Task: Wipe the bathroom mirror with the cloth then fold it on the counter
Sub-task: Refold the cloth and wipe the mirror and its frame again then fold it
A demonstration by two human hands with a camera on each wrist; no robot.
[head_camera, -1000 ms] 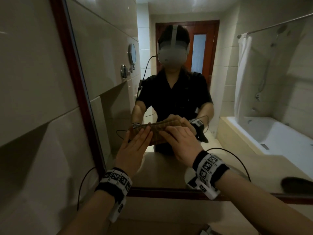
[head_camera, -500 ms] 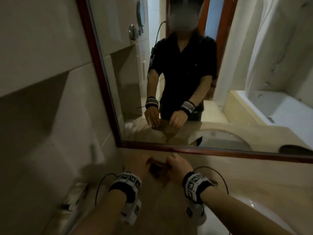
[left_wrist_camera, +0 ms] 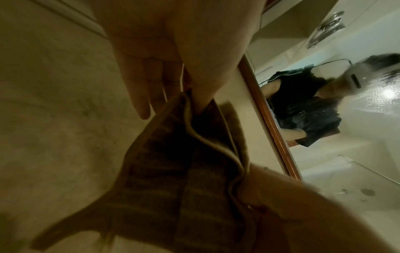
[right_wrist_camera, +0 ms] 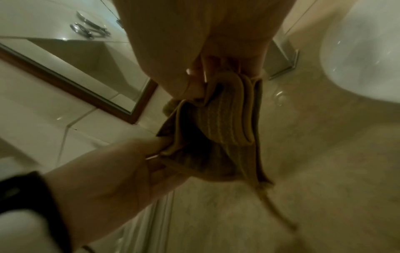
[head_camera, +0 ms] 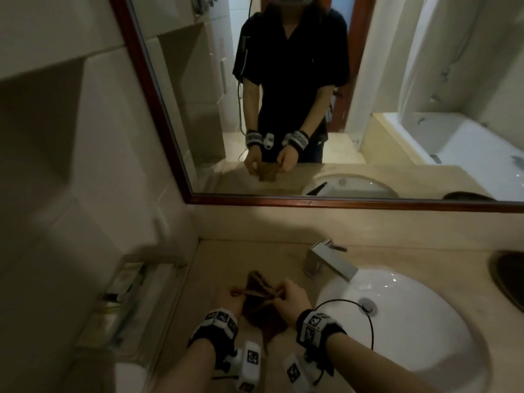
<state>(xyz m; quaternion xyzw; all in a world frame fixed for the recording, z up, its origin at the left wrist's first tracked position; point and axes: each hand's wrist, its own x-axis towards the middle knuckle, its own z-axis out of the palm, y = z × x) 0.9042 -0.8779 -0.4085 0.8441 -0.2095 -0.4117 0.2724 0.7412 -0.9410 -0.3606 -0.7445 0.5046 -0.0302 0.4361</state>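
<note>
A brown ribbed cloth (head_camera: 259, 290) hangs bunched between my two hands, just above the beige counter (head_camera: 215, 268) left of the sink. My left hand (head_camera: 229, 299) pinches its left edge. My right hand (head_camera: 290, 296) pinches the right edge. In the left wrist view the cloth (left_wrist_camera: 173, 162) sags in folds below my left hand (left_wrist_camera: 194, 99), thumb and fingers pinching the edge. In the right wrist view my right hand (right_wrist_camera: 218, 75) pinches the cloth (right_wrist_camera: 218, 130) and my left hand (right_wrist_camera: 155, 154) holds the opposite corner. The red-framed mirror (head_camera: 312, 95) rises behind the counter.
A white oval sink (head_camera: 411, 330) lies to the right of my hands, with a square chrome tap (head_camera: 326, 262) behind it. A dark round dish (head_camera: 507, 276) sits at the far right. A tray of toiletries (head_camera: 133, 293) stands against the left wall.
Both hands came down from the mirror glass to just above the counter with the cloth. From pressing it flat on the mirror they changed to pinching its edges; my view tilted down.
</note>
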